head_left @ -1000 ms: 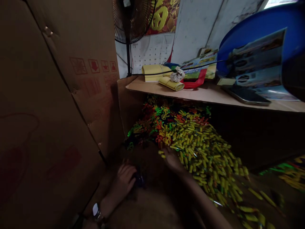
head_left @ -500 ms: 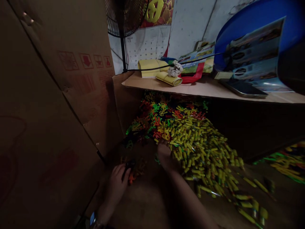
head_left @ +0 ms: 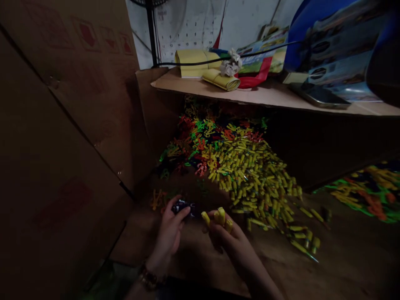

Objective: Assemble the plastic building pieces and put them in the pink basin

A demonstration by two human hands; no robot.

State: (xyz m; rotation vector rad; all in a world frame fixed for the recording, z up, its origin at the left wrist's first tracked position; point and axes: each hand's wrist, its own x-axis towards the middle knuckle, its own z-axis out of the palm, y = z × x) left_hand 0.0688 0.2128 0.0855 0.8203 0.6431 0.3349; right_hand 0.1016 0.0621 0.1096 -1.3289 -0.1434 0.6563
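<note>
My left hand (head_left: pixel 172 227) is closed around a small dark piece with pale glints (head_left: pixel 184 207); its kind is hard to make out. Between the fingers of my right hand (head_left: pixel 229 237) are several small yellow tube-shaped pieces (head_left: pixel 220 216), their ends poking up. The two hands are close together over the brown work surface, not touching. Just beyond and to the right lies a large heap of similar yellow tubes (head_left: pixel 259 175), some with clear or shiny ends. Behind my left hand are a few small orange plastic pieces (head_left: pixel 158 199).
Red, green and orange plastic pieces (head_left: pixel 200 133) lie under a cardboard shelf (head_left: pixel 187 87). A large carton (head_left: pixel 78 125) walls off the left. On the shelf are yellow paper bundles (head_left: pixel 220 80), a red ribbon (head_left: pixel 259 77) and a phone (head_left: pixel 318 96). More coloured pieces (head_left: pixel 371 191) lie far right.
My right hand has come back from the heap's edge toward me, now with yellow tubes in it. My left hand has lifted and turned with the dark piece. The view has tilted down.
</note>
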